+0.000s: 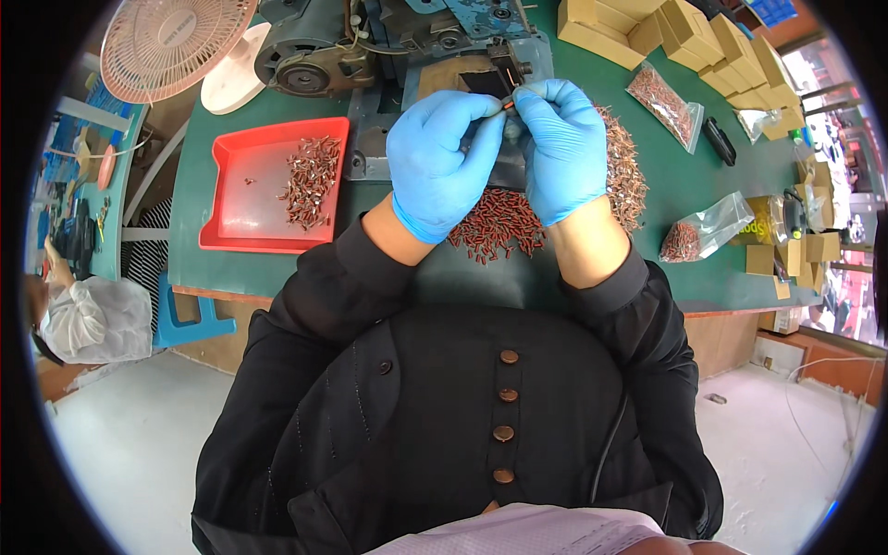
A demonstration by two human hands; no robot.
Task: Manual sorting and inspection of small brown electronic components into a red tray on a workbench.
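Both my hands wear blue gloves and meet over the green table in front of a blue machine [416, 37]. My left hand [437, 157] and my right hand [562, 148] pinch one small reddish-brown component [508, 106] between their fingertips, close to the machine's black slot [504, 76]. Below my hands lies a heap of the same reddish-brown components [498, 227]. A second heap with wire leads [627, 171] sits to the right of my right hand.
A red tray [242, 208] with a pile of components stands at left. Plastic bags of parts [664, 102] [705, 229] and cardboard boxes [703, 42] lie at right. A pink fan [171, 42] stands at back left. Another person [83, 319] sits at far left.
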